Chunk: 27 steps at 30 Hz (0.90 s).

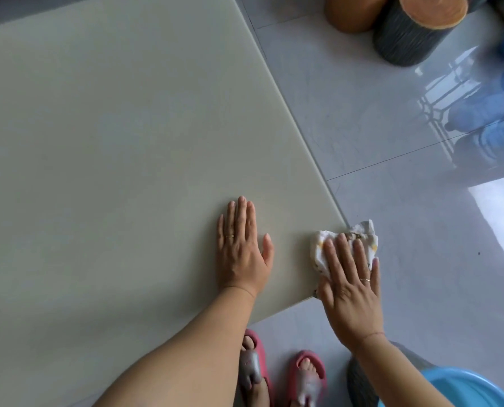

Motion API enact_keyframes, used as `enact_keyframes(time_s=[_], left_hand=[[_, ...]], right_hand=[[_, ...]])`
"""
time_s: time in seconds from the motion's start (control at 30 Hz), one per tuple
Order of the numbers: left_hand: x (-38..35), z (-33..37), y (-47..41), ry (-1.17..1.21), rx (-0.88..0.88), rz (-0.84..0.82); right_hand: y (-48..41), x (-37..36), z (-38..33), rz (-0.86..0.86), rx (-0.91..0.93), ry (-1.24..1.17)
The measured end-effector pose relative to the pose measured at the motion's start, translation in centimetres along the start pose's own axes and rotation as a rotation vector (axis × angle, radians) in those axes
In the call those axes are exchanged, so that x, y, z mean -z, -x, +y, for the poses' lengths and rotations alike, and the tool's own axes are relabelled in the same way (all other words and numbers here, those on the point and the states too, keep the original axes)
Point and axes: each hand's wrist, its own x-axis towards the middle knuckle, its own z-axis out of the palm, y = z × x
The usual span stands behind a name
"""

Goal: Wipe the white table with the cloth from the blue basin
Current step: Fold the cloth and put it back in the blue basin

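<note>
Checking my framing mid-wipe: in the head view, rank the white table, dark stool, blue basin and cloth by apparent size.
1. white table
2-3. dark stool and blue basin: unsure, both cut off by the frame edge
4. cloth, partly under the right hand

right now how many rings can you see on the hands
2. One ring is on the left hand, flat on the table; the other ring is on the right hand, pressing the cloth at the table corner. None looks hidden.
</note>
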Motion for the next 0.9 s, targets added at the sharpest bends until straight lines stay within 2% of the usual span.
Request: enact_keyframes(time_s=[0.07,0.13,0.2,0.27,0.37,0.53,0.7,0.77,0.9], left_hand=[[0.1,0.0,0.0,0.004,-0.002,-0.001],[0.0,0.0,0.0,0.013,-0.002,0.009],[-0.1,-0.1,-0.1,0.014,-0.007,0.024],[-0.2,-0.2,0.1,-0.002,-0.012,0.028],[-0.3,0.0,0.4,-0.044,0.007,0.000],[0.3,2.4,1.5,-0.027,0.127,-0.144],[3.2,8.9,6.3,0.311,0.076,-0.273],[5.8,11.4,7.8,0.541,0.120,-0.345],[12.4,15.6,8.0,1.270,0.601,-0.606]], right_hand=[[-0.1,0.1,-0.9,0.022,-0.053,-0.159],[-0.4,0.7,-1.0,0.155,-0.136,-0.439],[-1.0,1.4,0.2,0.291,-0.283,-0.609],[-1.6,1.8,2.0,0.187,-0.449,-0.778],[-1.7,2.2,4.2,-0.028,-0.574,-0.985],[-0.6,3.6,5.4,0.035,-0.585,-1.009],[1.3,7.6,4.0,0.012,-0.490,-1.255],[2.7,10.1,3.6,0.008,-0.452,-1.376],[5.9,16.4,3.5,0.024,-0.388,-1.587]])
